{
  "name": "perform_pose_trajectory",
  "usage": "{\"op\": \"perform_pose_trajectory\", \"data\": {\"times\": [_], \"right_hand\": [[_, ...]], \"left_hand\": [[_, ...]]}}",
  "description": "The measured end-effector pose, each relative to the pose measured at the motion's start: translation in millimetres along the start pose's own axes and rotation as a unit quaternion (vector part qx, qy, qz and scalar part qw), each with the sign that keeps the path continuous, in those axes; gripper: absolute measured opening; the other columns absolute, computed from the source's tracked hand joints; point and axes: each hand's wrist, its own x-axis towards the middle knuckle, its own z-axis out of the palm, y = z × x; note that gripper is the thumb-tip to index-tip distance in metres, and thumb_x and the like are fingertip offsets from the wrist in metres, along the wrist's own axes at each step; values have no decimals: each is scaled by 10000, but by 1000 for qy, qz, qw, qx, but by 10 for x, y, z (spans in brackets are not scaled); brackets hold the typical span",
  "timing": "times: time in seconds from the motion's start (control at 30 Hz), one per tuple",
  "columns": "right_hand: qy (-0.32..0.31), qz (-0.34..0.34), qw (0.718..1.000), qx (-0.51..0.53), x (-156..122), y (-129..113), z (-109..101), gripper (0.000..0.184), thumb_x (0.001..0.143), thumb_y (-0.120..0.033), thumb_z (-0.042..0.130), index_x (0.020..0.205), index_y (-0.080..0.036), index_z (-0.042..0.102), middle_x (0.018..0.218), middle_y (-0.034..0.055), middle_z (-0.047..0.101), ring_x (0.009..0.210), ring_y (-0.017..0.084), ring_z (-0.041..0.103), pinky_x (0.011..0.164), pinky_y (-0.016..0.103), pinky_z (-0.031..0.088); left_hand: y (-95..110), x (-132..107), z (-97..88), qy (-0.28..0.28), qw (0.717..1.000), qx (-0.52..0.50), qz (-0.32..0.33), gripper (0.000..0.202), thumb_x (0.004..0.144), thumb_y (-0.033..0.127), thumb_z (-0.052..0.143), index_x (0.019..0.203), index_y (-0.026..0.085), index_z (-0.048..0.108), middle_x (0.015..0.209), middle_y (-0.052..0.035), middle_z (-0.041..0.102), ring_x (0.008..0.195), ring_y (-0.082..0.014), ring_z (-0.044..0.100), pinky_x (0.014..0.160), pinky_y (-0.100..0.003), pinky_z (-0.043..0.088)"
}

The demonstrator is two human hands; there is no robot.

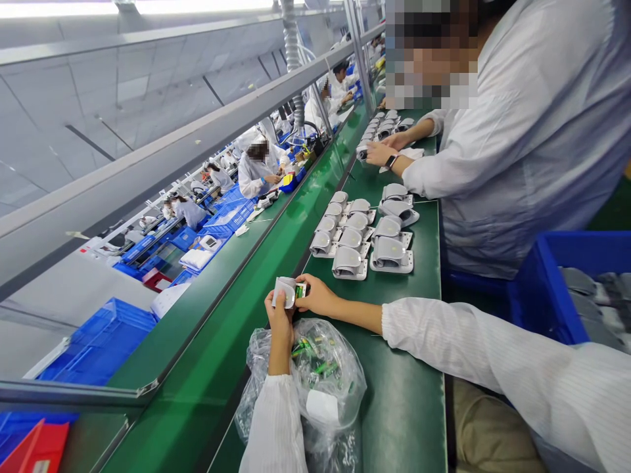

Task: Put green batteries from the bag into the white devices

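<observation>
A wrist blood pressure monitor (284, 293) with a pale grey cuff is held up over the bench edge. My left hand (280, 323) is closed around its cuff from below. The fingers of my right hand (319, 297) are closed at the device's right end, where green battery-like pieces show in a white housing. Whether those fingers also pinch a loose battery, I cannot tell. Just below my hands lies a clear plastic bag (352, 378) containing several green batteries (320, 358) and a white paper label (322, 407).
Several similar monitors (349, 253) stand in rows on the green bench (404, 328). A co-worker (532, 144) handles others farther along. A blue crate (547, 289) is at right; the green conveyor belt (197, 394) runs along the left. A metal rail (172, 151) crosses above.
</observation>
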Motion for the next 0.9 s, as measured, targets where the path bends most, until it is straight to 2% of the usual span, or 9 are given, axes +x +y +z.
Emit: {"op": "perform_pose_trajectory", "data": {"times": [0.13,0.27,0.37,0.5,0.63,0.77,0.83,0.9], "right_hand": [[32,24,995,91,3,-22,38,510,607,-125,776,1053,-221,547,834,-65,566,622,124,608,537,306,626],[20,22,991,131,27,-40,16,480,643,-111,784,1050,-216,551,837,-72,552,609,106,617,528,284,634],[14,25,991,132,73,-37,-1,425,720,-118,793,1073,-204,573,912,-29,615,686,127,669,566,289,659],[42,40,988,146,157,-20,0,267,848,-139,738,1054,-192,577,998,29,669,722,156,702,561,310,660],[51,18,987,154,202,-40,-19,183,922,-192,699,1056,-199,575,1023,50,692,738,185,720,580,332,648],[56,-40,995,69,143,-149,-107,139,1026,-329,569,1073,-202,598,1021,66,667,830,223,708,665,399,652],[84,-124,988,-43,77,-210,-159,149,1029,-315,553,1080,-195,625,1099,85,644,975,237,684,866,462,632],[123,-218,955,-158,14,-252,-197,134,996,-241,587,1104,-191,647,1147,90,620,1111,240,629,1053,486,540]], "left_hand": [[18,-23,-2,-45,999,-21,-6,723,662,540,950,1184,203,580,1066,-59,683,842,-170,664,797,-322,566],[44,-41,-20,-76,996,-43,-7,701,649,469,969,1192,210,609,1083,-62,693,856,-177,669,805,-317,557],[70,-29,-44,-77,995,-62,-13,641,681,471,945,1176,206,636,1106,-76,711,887,-198,687,821,-335,560],[106,24,-70,-55,994,-84,-39,540,764,568,865,1104,201,661,1078,-89,737,932,-234,718,851,-371,579],[132,59,-48,-66,995,-58,-47,468,788,489,871,1109,196,698,1154,-92,741,1025,-245,720,874,-365,611],[153,39,7,-87,994,-25,-57,447,826,440,831,1171,176,726,1268,-124,726,1170,-286,696,944,-383,630],[190,24,12,-80,995,-13,-61,440,818,409,825,1182,181,730,1277,-123,727,1199,-297,691,970,-403,634],[258,13,-3,-74,995,-3,-61,443,797,368,832,1189,191,730,1268,-116,733,1174,-292,705,968,-410,640]]}}
